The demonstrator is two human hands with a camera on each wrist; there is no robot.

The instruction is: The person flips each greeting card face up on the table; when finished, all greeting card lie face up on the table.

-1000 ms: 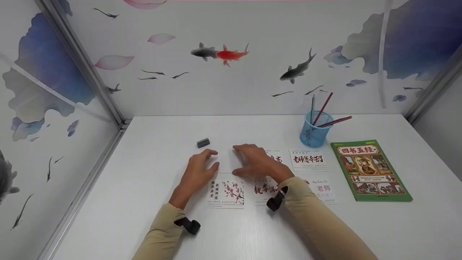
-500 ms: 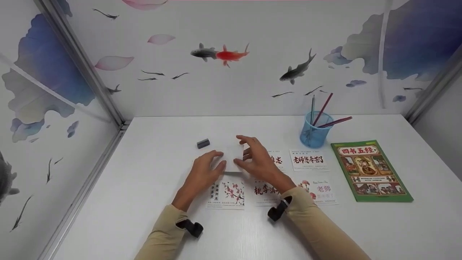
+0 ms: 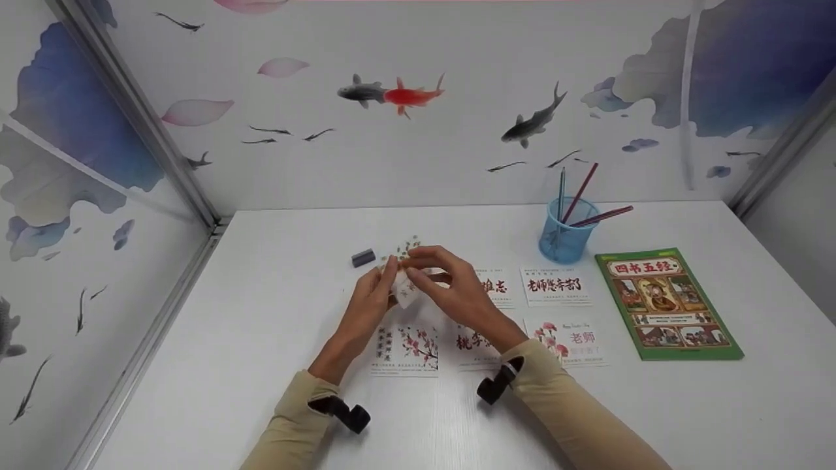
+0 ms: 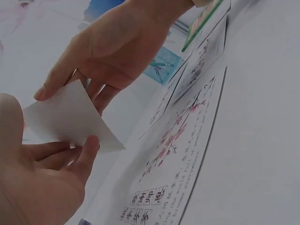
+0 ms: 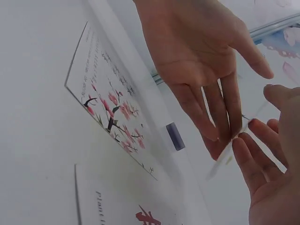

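Above the table, a small card (image 3: 406,297) stands tilted between my hands. Its floral print shows in the head view, its plain white back (image 4: 70,117) in the left wrist view. My left hand (image 3: 367,299) holds it from the left, thumb raised along the edge and fingers against the back (image 5: 192,61). From the right, my right hand (image 3: 454,287) pinches it with thumb and fingertips; the left wrist view shows this hand (image 4: 112,51) at the card's far edge. Just below lies a plum-blossom card (image 3: 405,352), flat on the table.
Right of my hands lie red-lettered cards (image 3: 557,286) and a carnation card (image 3: 568,343). A blue mesh pencil cup (image 3: 567,238) stands behind them, beside a green-edged book (image 3: 669,303). A small dark grey block (image 3: 363,258) sits beyond my left hand. Printed wall panels (image 3: 418,156) enclose the table.
My hands have closed in on the white card, raised it and tipped it up, so its floral side now shows. The head view has shifted slightly.
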